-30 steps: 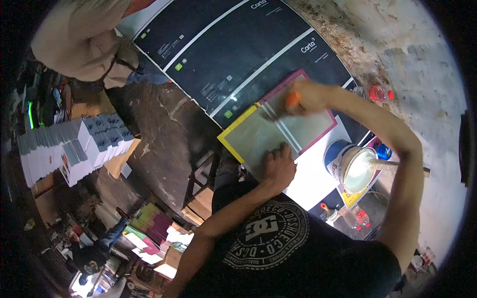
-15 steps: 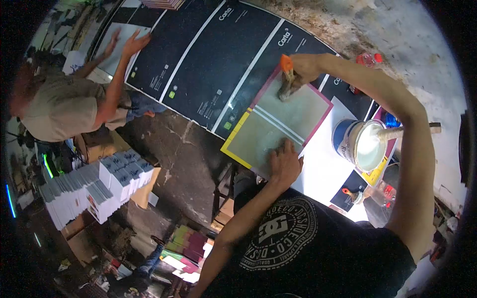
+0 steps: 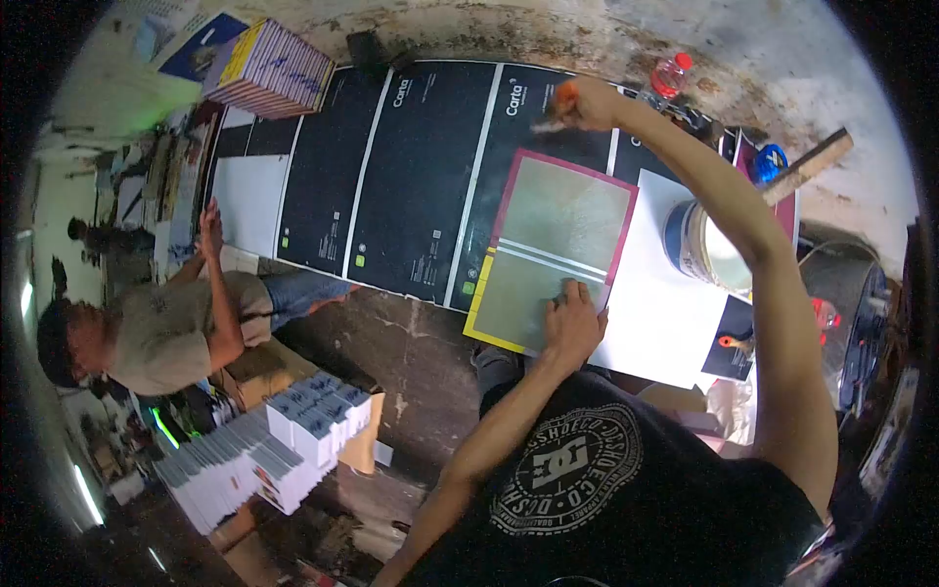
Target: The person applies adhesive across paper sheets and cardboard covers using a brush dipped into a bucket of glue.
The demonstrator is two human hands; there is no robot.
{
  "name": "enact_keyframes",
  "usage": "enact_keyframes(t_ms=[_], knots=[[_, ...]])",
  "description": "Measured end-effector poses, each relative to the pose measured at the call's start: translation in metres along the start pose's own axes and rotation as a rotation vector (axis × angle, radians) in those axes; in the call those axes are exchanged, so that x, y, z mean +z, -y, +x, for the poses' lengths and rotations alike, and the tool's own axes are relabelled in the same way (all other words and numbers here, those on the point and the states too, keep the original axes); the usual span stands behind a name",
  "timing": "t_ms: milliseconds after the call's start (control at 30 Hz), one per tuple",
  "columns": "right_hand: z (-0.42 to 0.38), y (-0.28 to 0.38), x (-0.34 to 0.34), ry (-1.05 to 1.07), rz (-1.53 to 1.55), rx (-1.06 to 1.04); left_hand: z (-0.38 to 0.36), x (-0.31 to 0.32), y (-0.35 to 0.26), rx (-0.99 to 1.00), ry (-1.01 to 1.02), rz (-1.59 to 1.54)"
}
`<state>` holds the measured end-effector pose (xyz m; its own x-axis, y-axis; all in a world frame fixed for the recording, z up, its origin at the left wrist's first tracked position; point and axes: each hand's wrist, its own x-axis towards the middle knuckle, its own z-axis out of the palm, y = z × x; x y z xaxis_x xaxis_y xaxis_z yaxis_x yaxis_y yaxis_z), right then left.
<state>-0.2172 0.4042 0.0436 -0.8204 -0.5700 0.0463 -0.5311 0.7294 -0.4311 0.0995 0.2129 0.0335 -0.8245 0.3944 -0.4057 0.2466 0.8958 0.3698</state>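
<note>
A book cover [image 3: 567,210] with grey-green inner panels, magenta and yellow edges and white strips across its middle lies on the table. My left hand [image 3: 574,323] rests on its lower panel, fingers spread. Above the cover's upper edge, my right hand [image 3: 590,106] is closed around a brush [image 3: 565,93] with an orange handle; its bristles are blurred over the black board. Right of the cover lies a white sheet [image 3: 650,338]. A bucket [image 3: 678,240] of whitish paste stands there, partly hidden by my right forearm, with a wooden stick [image 3: 822,158] beside its rim.
Black printed boards [image 3: 411,176] cover the table. A stack of books [image 3: 279,73] stands at its far left end, near another person [image 3: 176,328]. A red-capped bottle [image 3: 669,76] is by the wall. White book stacks [image 3: 293,440] sit lower left; a second brush [image 3: 736,342] lies at right.
My right hand has lifted the brush off the cover's upper panel and moved it past the far edge. My left hand stays on the cover. The view has shifted, and the other person's hands came together.
</note>
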Motion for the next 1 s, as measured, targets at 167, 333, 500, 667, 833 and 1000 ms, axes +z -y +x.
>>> enact_keyframes(t_ms=[167,333,500,667,833,1000], knots=[[-0.093,0.098,-0.039,-0.684,0.001,0.052,0.048,-0.029,0.084,0.054,-0.171,-0.666],[-0.162,0.252,-0.003,-0.280,0.524,0.223,0.175,-0.131,0.126,0.540,-0.103,-0.314],[-0.118,0.284,0.113,-0.471,-0.186,0.541,0.212,-0.124,0.103,0.580,0.354,0.244],[-0.099,0.373,0.157,-0.222,0.233,0.555,0.205,-0.137,0.090,0.546,0.452,0.339],[-0.104,0.304,0.152,-0.607,-0.208,0.664,0.215,-0.137,0.084,0.456,0.521,0.284],[-0.089,0.354,0.224,-0.472,-0.044,0.648,0.212,-0.141,0.077,0.446,0.517,0.306]])
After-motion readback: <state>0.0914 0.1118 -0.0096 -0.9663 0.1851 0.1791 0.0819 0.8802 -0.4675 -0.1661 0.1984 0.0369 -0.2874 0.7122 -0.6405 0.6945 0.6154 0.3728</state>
